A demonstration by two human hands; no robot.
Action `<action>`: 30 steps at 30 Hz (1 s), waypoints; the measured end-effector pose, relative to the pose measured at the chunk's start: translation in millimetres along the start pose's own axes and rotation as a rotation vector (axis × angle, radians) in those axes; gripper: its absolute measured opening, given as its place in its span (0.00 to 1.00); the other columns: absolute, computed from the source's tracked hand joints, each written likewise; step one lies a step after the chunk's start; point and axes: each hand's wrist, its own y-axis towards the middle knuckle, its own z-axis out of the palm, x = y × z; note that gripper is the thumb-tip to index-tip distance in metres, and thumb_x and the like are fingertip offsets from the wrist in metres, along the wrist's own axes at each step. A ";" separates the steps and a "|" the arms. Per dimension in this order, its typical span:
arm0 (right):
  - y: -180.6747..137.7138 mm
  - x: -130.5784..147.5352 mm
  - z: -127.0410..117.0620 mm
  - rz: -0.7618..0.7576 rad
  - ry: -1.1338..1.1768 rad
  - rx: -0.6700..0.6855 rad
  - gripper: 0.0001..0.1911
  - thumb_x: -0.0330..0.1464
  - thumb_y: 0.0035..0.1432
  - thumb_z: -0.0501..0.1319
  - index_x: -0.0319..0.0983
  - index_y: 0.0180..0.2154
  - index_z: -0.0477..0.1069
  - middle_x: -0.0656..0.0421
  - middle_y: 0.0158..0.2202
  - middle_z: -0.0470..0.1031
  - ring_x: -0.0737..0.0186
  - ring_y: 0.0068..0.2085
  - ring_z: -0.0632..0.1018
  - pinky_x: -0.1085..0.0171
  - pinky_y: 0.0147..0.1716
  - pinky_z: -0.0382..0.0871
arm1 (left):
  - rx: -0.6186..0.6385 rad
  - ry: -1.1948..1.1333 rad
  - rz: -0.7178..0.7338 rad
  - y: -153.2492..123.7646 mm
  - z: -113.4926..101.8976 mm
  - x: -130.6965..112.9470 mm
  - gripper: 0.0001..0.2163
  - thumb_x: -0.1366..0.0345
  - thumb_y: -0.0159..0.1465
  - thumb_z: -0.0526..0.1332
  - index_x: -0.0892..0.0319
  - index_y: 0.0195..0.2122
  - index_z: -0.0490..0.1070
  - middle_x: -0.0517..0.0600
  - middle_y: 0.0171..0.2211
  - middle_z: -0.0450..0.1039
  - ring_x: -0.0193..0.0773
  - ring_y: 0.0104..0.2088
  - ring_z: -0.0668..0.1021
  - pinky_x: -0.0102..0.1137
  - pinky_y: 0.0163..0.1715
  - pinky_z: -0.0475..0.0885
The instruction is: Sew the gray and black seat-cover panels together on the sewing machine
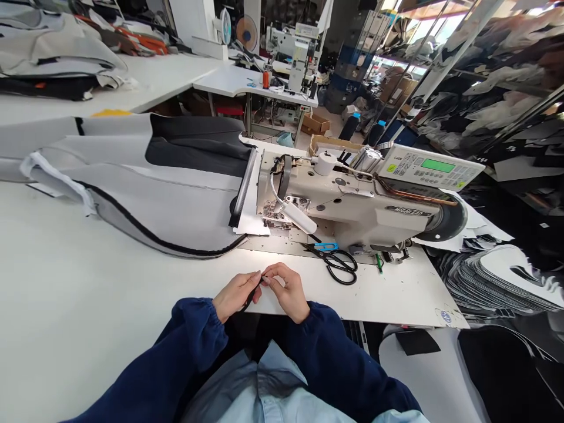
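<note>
My left hand [235, 294] and my right hand [287, 291] meet at the near edge of the white table [88, 305]. Both pinch a thin black strip [252, 294] between fingertips; the strip hangs down past the table edge toward my lap. Just beyond the hands stands a cream industrial sewing machine [352, 205] with its needle area [277, 214] to the left. A grey fabric piece with black piping [154, 200] lies spread on the table left of the needle. Dark blue sleeves cover both my forearms.
Black scissors [339, 265] lie by the machine base, a blue clip [326, 247] beside them. The machine's control panel [432, 167] sits at the right. Stacked cut pieces [493, 282] lie lower right. Fabric piles [57, 53] and another sewing machine [295, 53] stand at the back.
</note>
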 end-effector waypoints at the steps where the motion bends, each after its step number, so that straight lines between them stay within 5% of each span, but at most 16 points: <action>1: -0.7 -0.9 0.8 0.015 0.021 -0.007 0.06 0.32 0.56 0.58 0.39 0.27 0.69 0.58 0.31 0.73 0.64 0.33 0.74 0.63 0.37 0.70 | 0.004 0.017 0.010 0.5 -0.1 1.1 0.27 0.39 0.58 0.43 0.59 0.23 0.61 0.45 0.19 0.62 0.30 0.18 0.59 0.28 0.21 0.56; 6: -1.6 -6.8 1.6 0.114 0.191 -0.052 0.06 0.33 0.54 0.60 0.39 0.27 0.69 0.59 0.32 0.71 0.65 0.34 0.73 0.64 0.37 0.69 | -0.159 0.272 0.248 1.5 -1.7 7.6 0.19 0.50 0.59 0.49 0.59 0.31 0.70 0.49 0.30 0.66 0.37 0.32 0.70 0.31 0.36 0.67; 13: -2.6 -7.9 7.5 0.172 0.256 -0.033 0.07 0.36 0.54 0.61 0.40 0.31 0.66 0.60 0.30 0.71 0.65 0.32 0.72 0.65 0.34 0.68 | -0.335 0.207 0.243 -2.3 -8.5 16.5 0.14 0.55 0.55 0.55 0.58 0.34 0.74 0.47 0.26 0.69 0.34 0.28 0.71 0.29 0.31 0.68; 17: 15.2 -10.4 2.8 0.012 -0.051 0.034 0.05 0.34 0.58 0.56 0.39 0.34 0.65 0.58 0.32 0.71 0.64 0.34 0.72 0.63 0.37 0.69 | -0.381 0.120 0.146 -3.2 -21.7 13.4 0.14 0.54 0.50 0.59 0.60 0.28 0.71 0.46 0.23 0.70 0.34 0.26 0.70 0.29 0.29 0.67; 22: 60.0 -28.8 2.6 -0.316 -0.709 0.156 0.04 0.30 0.60 0.55 0.35 0.35 0.65 0.45 0.51 0.67 0.50 0.54 0.66 0.52 0.50 0.63 | -0.485 0.225 0.229 11.1 -50.9 -11.8 0.13 0.54 0.52 0.58 0.60 0.27 0.71 0.46 0.23 0.69 0.33 0.24 0.68 0.28 0.27 0.65; 27: 76.4 -45.3 14.1 -0.345 -1.038 0.268 0.09 0.34 0.60 0.58 0.33 0.35 0.67 0.44 0.44 0.70 0.49 0.50 0.69 0.54 0.47 0.63 | -0.530 0.597 0.391 63.2 -64.8 -32.5 0.07 0.64 0.53 0.57 0.59 0.24 0.72 0.49 0.34 0.71 0.37 0.36 0.72 0.32 0.41 0.68; 30: 73.3 -47.3 16.4 -0.352 -1.071 0.270 0.11 0.36 0.61 0.56 0.33 0.35 0.68 0.46 0.42 0.70 0.50 0.49 0.69 0.55 0.45 0.64 | -0.533 0.871 0.317 100.7 -61.5 -31.2 0.06 0.68 0.52 0.58 0.59 0.22 0.74 0.52 0.40 0.71 0.42 0.42 0.72 0.36 0.48 0.66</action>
